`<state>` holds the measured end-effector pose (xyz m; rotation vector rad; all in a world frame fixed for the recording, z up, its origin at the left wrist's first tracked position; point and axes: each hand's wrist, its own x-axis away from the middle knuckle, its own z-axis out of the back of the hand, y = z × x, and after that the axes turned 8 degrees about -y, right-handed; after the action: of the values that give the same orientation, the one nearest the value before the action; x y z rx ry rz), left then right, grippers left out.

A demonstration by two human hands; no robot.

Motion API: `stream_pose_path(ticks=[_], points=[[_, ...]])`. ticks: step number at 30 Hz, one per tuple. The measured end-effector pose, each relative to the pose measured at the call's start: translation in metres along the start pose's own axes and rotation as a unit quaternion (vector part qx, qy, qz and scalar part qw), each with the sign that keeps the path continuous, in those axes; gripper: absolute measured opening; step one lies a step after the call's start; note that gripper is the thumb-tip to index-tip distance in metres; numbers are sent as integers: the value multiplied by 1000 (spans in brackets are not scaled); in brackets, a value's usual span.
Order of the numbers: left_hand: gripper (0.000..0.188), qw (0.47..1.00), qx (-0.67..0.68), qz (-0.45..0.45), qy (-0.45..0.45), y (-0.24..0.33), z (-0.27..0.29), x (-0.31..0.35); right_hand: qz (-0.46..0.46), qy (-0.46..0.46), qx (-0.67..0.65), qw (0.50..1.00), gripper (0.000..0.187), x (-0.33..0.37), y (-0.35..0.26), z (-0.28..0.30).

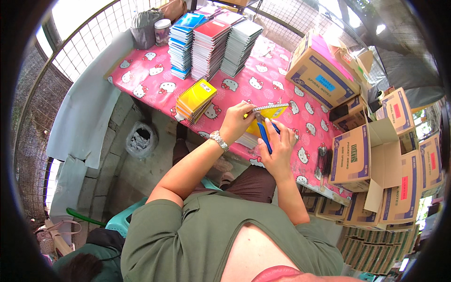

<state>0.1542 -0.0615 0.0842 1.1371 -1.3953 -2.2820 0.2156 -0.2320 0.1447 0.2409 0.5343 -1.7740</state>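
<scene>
My left hand [237, 121] grips the left end of a yellow spiral notebook [277, 111] near the table's front edge. The white coil along its top edge faces away from me. In my right hand [280, 152] are pliers with blue handles [264, 137], their jaws up at the coil's left end beside my left fingertips. Exactly what the jaws touch is too small to tell. Below the notebook, partly hidden by my hands, lies a pile with pale page edges [247, 140]. A stack of yellow spiral notebooks [196, 99] sits to the left of my left hand.
Tall stacks of blue [181, 54], red [208, 49] and grey notebooks [240, 47] stand at the back of the pink table [155, 96]. Thin black wires [323, 161] lie at the right edge, near an open carton [350, 155]. A large carton [319, 70] stands back right.
</scene>
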Motion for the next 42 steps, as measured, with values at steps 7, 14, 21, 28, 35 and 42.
stream_pose_path(ticks=[7,14,21,28,35,42], points=[[24,1000,-22,-8,16,3,0,4,-20,-9,-68,997,48,8,7,-2],[28,999,-48,-10,19,3,-2,5,-171,-65,-399,899,49,15,6,-14],[28,998,-39,-33,43,-1,-3,7,-56,-18,-120,991,53,9,-1,-8],[25,999,-25,-13,28,4,-2,9,-90,1,-232,968,55,17,5,-16],[30,999,-29,-22,30,-4,-4,10,-42,-8,-105,994,56,11,3,-9],[31,999,-39,-21,17,-2,-3,10,-27,4,-81,996,54,10,1,-12]])
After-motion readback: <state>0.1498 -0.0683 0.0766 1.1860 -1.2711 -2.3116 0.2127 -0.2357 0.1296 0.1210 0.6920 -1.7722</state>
